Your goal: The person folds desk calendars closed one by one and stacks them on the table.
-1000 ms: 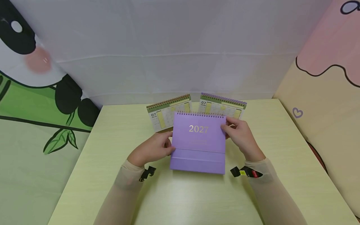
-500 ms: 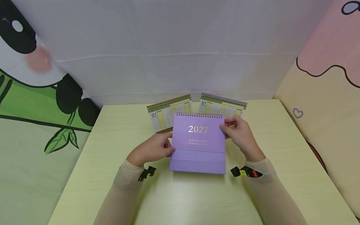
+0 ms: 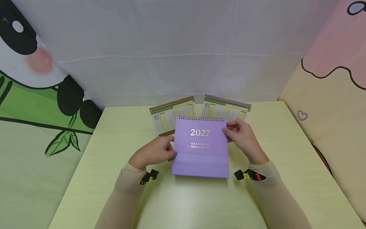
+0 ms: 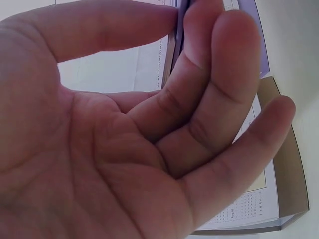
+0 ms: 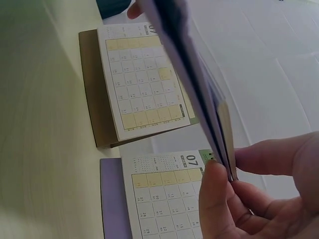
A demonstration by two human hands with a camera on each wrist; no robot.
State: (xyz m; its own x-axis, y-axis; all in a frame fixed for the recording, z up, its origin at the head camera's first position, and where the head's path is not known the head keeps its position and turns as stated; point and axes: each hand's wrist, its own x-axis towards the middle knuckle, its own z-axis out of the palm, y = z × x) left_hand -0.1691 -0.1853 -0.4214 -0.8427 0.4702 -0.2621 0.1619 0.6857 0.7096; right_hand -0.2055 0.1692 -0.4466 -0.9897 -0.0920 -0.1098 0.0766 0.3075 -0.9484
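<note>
A purple spiral-bound desk calendar (image 3: pixel 200 165) with gold "2027" lettering is held up between both hands, cover toward the head camera. My left hand (image 3: pixel 154 152) pinches its left edge, thumb in front and fingers behind. In the left wrist view the thumb and fingertips meet at the calendar's thin edge, with the little finger extended. At its upper right side my right hand (image 3: pixel 244 138) grips the edge between thumb and fingers. The right wrist view shows the calendar (image 5: pixel 199 94) edge-on, folded nearly flat.
Behind it stand two desk calendars open at month "07": a brown-based one (image 3: pixel 163 122) at left and a purple-based one (image 3: pixel 226 109) at right. They sit on the pale yellow table (image 3: pixel 183 206) near a white cloth backdrop (image 3: pixel 183 70).
The purple calendar's top edge has dropped slightly toward me, and more gold text below "2027" is now readable. Both hands keep their hold, the right shifting slightly left.
</note>
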